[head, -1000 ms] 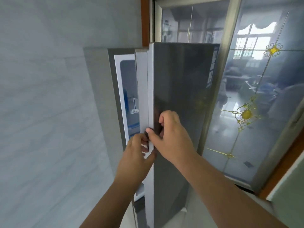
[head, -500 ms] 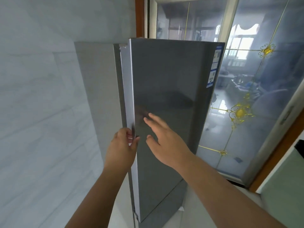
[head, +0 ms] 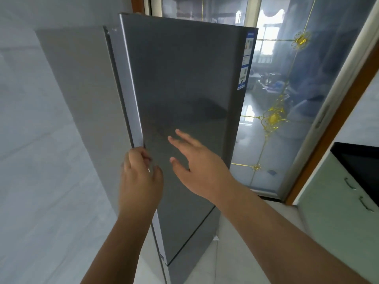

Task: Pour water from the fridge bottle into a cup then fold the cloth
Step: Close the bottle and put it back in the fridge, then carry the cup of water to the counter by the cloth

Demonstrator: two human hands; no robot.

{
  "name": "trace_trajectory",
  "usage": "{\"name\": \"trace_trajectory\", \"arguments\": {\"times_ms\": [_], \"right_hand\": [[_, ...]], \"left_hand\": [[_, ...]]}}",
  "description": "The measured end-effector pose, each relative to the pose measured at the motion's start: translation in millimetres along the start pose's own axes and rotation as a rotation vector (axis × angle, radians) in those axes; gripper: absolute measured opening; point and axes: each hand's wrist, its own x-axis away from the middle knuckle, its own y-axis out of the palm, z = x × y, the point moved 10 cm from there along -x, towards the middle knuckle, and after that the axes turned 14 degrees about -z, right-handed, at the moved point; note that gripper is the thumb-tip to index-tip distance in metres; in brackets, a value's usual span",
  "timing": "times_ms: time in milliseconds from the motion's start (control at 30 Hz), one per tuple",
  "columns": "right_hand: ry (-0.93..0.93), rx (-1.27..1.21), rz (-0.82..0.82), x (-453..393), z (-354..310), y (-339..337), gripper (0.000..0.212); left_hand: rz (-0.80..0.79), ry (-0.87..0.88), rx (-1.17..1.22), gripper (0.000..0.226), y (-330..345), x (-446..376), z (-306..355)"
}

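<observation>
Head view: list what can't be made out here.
- Fridge interior and the bottle: hidden behind the grey fridge door.
- Left hand grip on the door edge: blurred by motion, contact unclear.
- Stickers on the door: print too small.
- Cup and cloth: outside the frame.

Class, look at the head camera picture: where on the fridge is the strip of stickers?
The strip of stickers runs down the upper right edge of the grey fridge door, beside the glass door, well above both hands.

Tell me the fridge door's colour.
Dark metallic grey fridge door, with a lighter silver edge; head view.
</observation>
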Motion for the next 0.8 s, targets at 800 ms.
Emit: {"name": "trace_trajectory", "arguments": {"times_ms": [800], "right_hand": [[1.072, -0.172, 0.325, 382, 375, -83, 0.032]], "left_hand": [[-1.011, 0.575, 0.088, 0.025, 382, 83, 277]]}}
